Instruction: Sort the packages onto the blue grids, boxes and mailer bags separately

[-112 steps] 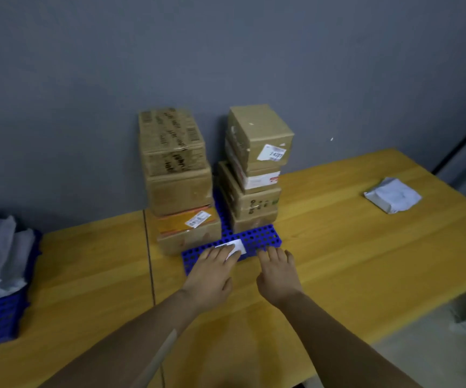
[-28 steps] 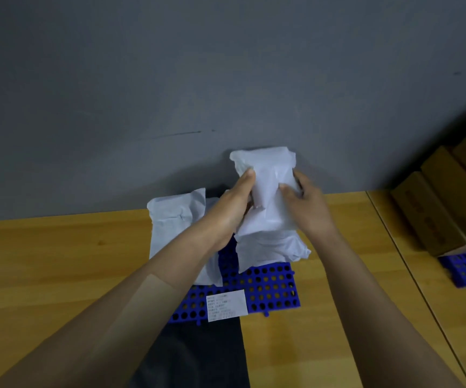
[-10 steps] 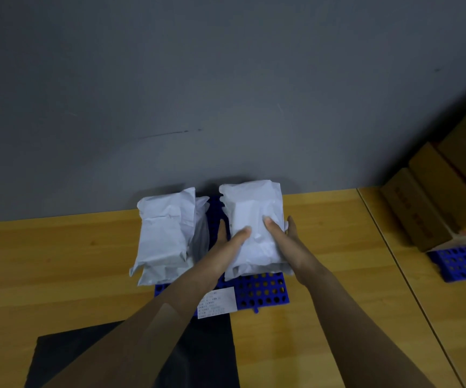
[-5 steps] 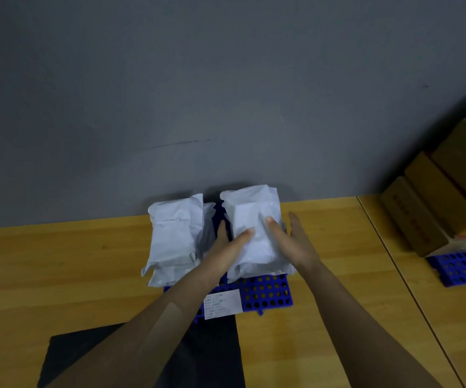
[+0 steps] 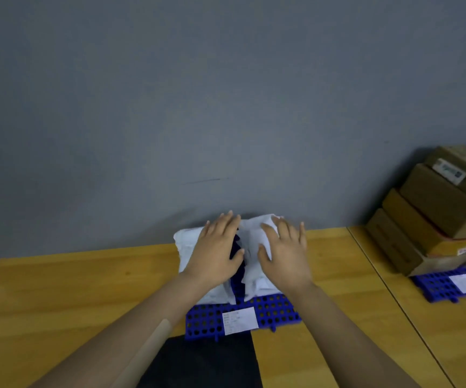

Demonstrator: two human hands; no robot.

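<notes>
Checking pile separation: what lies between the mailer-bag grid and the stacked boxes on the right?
In the head view, only bare wooden tabletop, crossed by the seam where two tables meet, separates the mailer-bag grid from the boxes.

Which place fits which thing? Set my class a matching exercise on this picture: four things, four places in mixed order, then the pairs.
Things
1. left hand
2. right hand
3. cardboard boxes
4. paper label

Places
a. stacked on the far-right blue grid
b. flat on the left mailer-bag pile
c. front of the near blue grid
d. flat on the right mailer-bag pile

Pairs: 1-b, 2-d, 3-a, 4-c
</notes>
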